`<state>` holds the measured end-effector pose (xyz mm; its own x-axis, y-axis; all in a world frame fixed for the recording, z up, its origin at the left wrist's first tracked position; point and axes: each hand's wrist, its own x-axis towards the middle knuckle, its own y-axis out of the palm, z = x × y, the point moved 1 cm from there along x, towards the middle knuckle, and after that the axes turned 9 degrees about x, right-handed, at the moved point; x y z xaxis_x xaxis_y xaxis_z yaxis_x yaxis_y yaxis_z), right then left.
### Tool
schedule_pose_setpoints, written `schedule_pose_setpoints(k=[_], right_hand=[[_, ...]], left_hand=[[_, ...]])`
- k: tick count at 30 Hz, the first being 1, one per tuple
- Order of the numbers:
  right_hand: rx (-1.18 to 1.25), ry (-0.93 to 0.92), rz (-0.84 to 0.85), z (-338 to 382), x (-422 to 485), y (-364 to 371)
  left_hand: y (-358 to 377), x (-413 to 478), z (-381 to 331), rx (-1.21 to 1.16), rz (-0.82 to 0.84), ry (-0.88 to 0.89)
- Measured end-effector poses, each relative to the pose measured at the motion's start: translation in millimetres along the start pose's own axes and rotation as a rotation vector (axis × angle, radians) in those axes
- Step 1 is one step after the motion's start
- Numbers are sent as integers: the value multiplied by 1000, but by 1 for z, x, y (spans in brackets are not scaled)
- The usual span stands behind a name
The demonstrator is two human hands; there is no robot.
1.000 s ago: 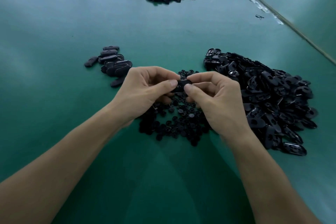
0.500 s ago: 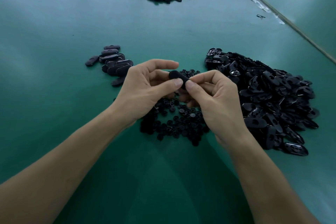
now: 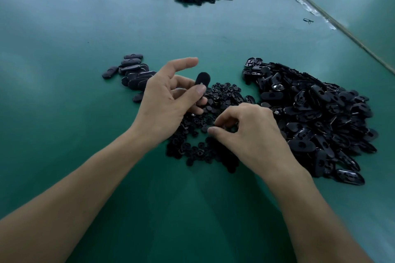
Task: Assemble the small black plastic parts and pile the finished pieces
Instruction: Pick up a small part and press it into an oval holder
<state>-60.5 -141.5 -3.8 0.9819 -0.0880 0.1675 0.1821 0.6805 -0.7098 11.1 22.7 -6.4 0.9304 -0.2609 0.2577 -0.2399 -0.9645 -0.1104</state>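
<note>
One oval piece (image 3: 203, 79) in left grip (image 3: 168, 100)

Single view: head-worn wide-angle camera, positioned above the near side of the green table (image 3: 64, 28), facing forward and down. Close range: left hand (image 3: 166, 100) and right hand (image 3: 252, 132) sit mid-frame. Far table edge lies along the frame top

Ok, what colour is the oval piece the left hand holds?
Plain black, no pattern: the oval piece in the left hand, clearest in the head view.
</note>
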Motion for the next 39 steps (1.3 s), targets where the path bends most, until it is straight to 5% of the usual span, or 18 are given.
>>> schedule_pose_setpoints(k=[33, 39], right_hand=[[-118, 29, -58, 4, 0, 7], [74, -4, -136, 7, 2, 6]], left_hand=[[2, 1, 8, 74, -93, 21], [1, 0, 6, 50, -104, -4]])
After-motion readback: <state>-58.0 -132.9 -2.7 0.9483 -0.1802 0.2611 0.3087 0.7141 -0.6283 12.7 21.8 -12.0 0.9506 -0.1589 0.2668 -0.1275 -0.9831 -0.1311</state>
